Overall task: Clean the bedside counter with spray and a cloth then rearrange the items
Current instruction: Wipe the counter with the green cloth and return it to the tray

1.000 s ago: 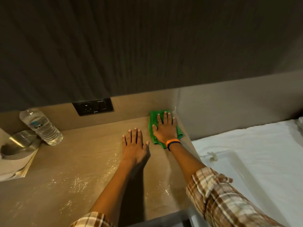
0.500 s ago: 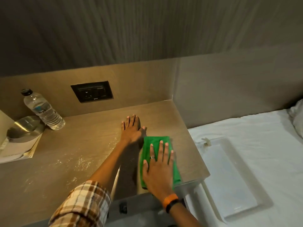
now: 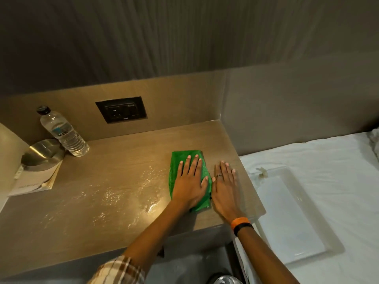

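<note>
Two flat palms were on the bedside counter (image 3: 114, 173): the left hand (image 3: 189, 184) lay spread open on the folded green cloth (image 3: 185, 160), pressing it down rather than gripping it, and the right hand (image 3: 224, 188) rested open on bare wood just beside the cloth, holding nothing. The cloth sat toward the right end of the counter, near the edge by the bed (image 3: 328, 160). Spray droplets (image 3: 127, 191) glistened across the middle and left of the surface, apparently unwiped. To do this step well, the cloth probably needed long overlapping passes leftward through that wet patch, with even pressure. The water bottle (image 3: 63, 133), metal bowl (image 3: 42, 152) and booklet (image 3: 34, 182) at the far left would likely need lifting to wipe beneath.
</note>
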Demonstrator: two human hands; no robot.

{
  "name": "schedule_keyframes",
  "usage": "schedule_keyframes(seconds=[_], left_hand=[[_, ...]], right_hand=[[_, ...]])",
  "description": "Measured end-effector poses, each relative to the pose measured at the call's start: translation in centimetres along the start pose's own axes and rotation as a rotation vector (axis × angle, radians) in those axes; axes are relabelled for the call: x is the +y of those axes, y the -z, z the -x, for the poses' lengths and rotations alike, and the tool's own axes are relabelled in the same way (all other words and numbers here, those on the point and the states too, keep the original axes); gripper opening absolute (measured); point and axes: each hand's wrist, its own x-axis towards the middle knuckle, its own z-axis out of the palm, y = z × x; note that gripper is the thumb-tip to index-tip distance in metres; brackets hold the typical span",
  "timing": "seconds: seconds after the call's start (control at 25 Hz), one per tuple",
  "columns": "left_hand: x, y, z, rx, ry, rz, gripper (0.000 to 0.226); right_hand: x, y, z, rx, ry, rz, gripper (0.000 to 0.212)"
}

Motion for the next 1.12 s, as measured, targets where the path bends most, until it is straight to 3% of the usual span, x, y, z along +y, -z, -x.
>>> schedule_keyframes(seconds=[0.16, 0.36, 0.48, 0.6, 0.68, 0.8, 0.88, 1.04, 1.12], left_hand=[[-1.2, 1.8, -7.4, -0.052, -0.082, -0.022, 0.068], [-7.4, 4.1, -11.6, -0.006, 0.165, -0.032, 0.067], [-10.4, 4.8, -9.2, 0.0, 0.338, -0.035, 0.069], [-9.1, 3.8, -5.4, 0.016, 0.406, -0.051, 0.072], [-7.0, 3.0, -2.2, 0.018, 0.305, -0.038, 0.072], [-7.5, 2.0, 4.9, 0.012, -0.023, -0.063, 0.07], [-10.7, 2.6, 8.3, 0.009, -0.059, -0.072, 0.069], [-13.4, 4.2, 6.9, 0.033, 0.321, -0.104, 0.073], [-12.9, 4.4, 5.3, 0.031, 0.419, -0.084, 0.074]], right_hand=[[-0.6, 0.4, 0.4, 0.026, -0.023, -0.04, 0.067], [-0.4, -0.1, 0.6, -0.032, 0.045, 0.239, 0.1], [-0.3, -0.1, 0.4, -0.058, 0.044, 0.286, 0.107], [-0.8, -0.1, 0.3, -0.042, 0.041, 0.271, 0.106], [-0.9, 0.0, 0.3, -0.056, 0.037, 0.247, 0.097], [-0.4, 0.4, 0.6, -0.038, 0.036, 0.213, 0.082], [-0.5, 0.8, 0.5, -0.049, 0.043, 0.22, 0.081], [-0.9, 0.5, 0.6, -0.029, 0.053, 0.227, 0.084], [-1.1, 0.6, 0.5, -0.044, 0.041, 0.241, 0.085]])
